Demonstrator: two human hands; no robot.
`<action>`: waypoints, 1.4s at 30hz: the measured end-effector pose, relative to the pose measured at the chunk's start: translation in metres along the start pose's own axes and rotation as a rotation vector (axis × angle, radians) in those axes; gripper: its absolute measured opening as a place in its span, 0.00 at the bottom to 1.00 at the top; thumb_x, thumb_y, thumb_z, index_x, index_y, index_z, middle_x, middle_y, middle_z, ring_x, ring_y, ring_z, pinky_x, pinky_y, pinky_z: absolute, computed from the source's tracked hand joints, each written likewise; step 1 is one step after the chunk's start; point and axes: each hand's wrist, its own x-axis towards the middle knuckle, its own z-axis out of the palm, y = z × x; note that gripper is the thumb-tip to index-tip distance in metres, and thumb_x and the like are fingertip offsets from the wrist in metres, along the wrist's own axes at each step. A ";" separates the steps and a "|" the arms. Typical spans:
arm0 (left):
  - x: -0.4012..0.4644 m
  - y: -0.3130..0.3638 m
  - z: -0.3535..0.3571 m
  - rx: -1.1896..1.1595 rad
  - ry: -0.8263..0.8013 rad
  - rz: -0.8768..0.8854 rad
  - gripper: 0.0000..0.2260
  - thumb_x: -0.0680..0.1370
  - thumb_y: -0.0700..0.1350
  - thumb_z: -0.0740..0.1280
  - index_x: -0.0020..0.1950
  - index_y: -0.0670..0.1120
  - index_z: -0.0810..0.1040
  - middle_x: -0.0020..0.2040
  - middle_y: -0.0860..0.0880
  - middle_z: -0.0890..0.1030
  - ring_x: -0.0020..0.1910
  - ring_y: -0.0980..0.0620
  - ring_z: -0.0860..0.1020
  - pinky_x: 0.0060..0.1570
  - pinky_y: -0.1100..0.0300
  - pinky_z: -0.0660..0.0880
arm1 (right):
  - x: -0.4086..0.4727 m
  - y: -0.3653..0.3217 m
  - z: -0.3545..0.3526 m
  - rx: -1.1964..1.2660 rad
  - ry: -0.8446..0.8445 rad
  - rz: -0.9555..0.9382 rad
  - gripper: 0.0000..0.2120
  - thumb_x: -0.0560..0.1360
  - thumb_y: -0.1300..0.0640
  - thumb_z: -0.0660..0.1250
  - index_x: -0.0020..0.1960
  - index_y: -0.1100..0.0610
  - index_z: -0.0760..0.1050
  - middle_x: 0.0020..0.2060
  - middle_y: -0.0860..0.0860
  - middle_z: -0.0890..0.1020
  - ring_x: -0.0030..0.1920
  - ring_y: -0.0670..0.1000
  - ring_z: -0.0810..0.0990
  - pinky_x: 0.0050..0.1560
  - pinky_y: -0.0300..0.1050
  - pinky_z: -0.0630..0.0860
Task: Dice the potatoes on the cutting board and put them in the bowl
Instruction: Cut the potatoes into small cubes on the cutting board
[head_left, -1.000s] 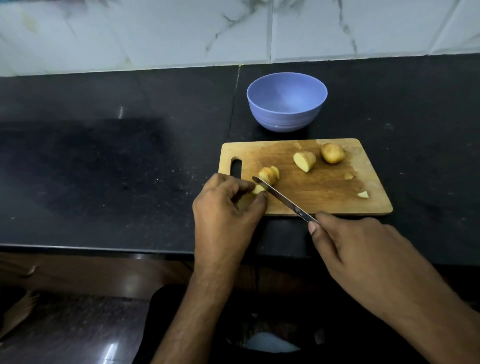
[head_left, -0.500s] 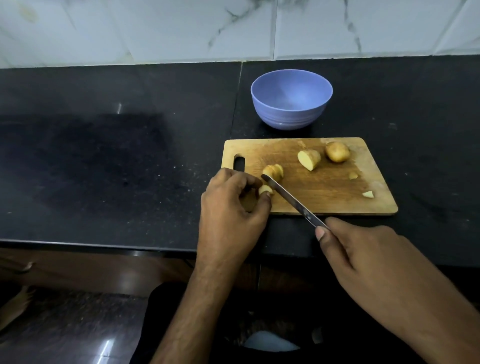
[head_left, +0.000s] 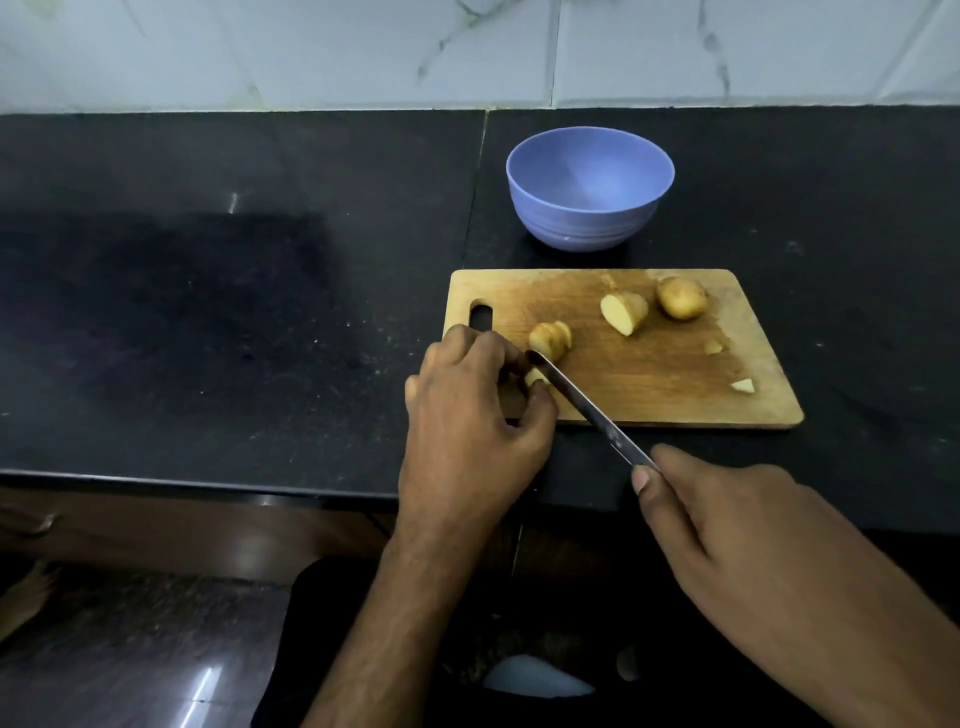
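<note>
On the wooden cutting board (head_left: 649, 384) my left hand (head_left: 472, 415) pinches a small potato piece (head_left: 534, 376) at the board's near left corner. My right hand (head_left: 737, 530) grips the handle of a knife (head_left: 582, 400), whose blade lies across that piece, tip toward a sliced potato chunk (head_left: 551, 339). A cut potato half (head_left: 625, 312) and a whole small potato (head_left: 681, 297) lie at the board's far side. Two small scraps (head_left: 743, 385) lie at the right. The blue bowl (head_left: 590, 188) stands behind the board and holds nothing visible.
The board and bowl sit on a black stone counter (head_left: 234, 312) with a tiled wall (head_left: 363, 52) behind. The counter's front edge runs just below my left hand, with a dark floor beneath it.
The knife blade has slid a little along the small piece under my left fingers. Both hands stay in nearly the same place on the board; the view has shifted slightly.
</note>
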 end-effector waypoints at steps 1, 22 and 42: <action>0.000 -0.001 0.000 -0.007 0.003 -0.003 0.07 0.72 0.53 0.68 0.47 0.52 0.78 0.46 0.57 0.74 0.50 0.53 0.76 0.53 0.45 0.76 | 0.000 -0.001 0.000 -0.002 -0.005 0.003 0.16 0.79 0.39 0.43 0.40 0.44 0.63 0.28 0.48 0.75 0.27 0.44 0.77 0.28 0.37 0.69; 0.000 -0.001 0.002 -0.052 0.026 -0.016 0.05 0.71 0.52 0.70 0.43 0.52 0.78 0.45 0.57 0.75 0.48 0.54 0.75 0.52 0.44 0.76 | 0.021 -0.009 -0.002 -0.189 -0.050 -0.008 0.15 0.82 0.41 0.44 0.45 0.46 0.64 0.32 0.46 0.75 0.32 0.44 0.74 0.33 0.42 0.73; -0.006 -0.003 -0.008 -0.034 -0.020 0.016 0.09 0.72 0.52 0.70 0.48 0.50 0.77 0.48 0.55 0.73 0.50 0.53 0.75 0.53 0.49 0.76 | -0.016 -0.007 -0.015 -0.080 -0.057 0.042 0.18 0.78 0.38 0.41 0.41 0.44 0.63 0.31 0.49 0.77 0.31 0.44 0.78 0.31 0.37 0.71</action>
